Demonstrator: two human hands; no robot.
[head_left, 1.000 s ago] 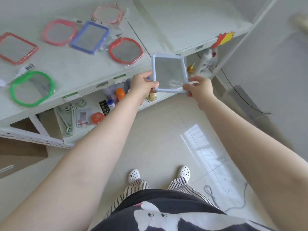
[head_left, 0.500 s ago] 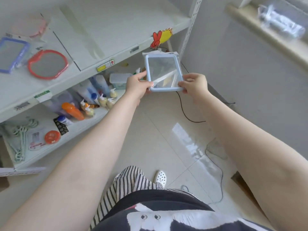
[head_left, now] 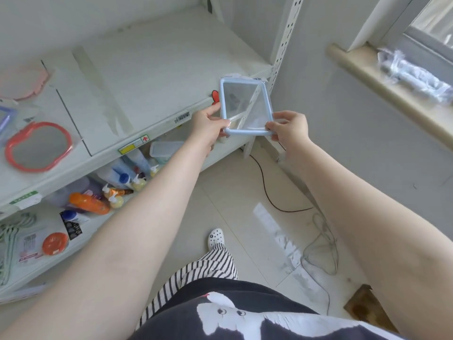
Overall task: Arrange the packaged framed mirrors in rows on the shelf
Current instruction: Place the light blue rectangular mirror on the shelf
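Note:
A packaged light-blue square mirror (head_left: 241, 104) is held in the air in front of the right end of the white shelf (head_left: 152, 77). My left hand (head_left: 208, 126) pinches its lower left corner, and my right hand (head_left: 290, 128) pinches its lower right corner. On the shelf at the left lie a red-framed mirror (head_left: 39, 146), a pink-framed mirror (head_left: 23, 82) and the edge of a purple-framed mirror (head_left: 5, 117). The right half of the shelf top is bare.
The lower shelf holds bottles (head_left: 89, 202), a plastic box (head_left: 164, 148) and hangers (head_left: 9, 231). A perforated upright post (head_left: 285, 35) stands at the shelf's right end. A windowsill (head_left: 392, 87) runs along the right wall. Cables (head_left: 318, 231) lie on the tiled floor.
I have turned and stepped to the right with the blue mirror in both hands. The mirrors lying on the shelf have slid to the left of view; the green and red-square ones are out of sight.

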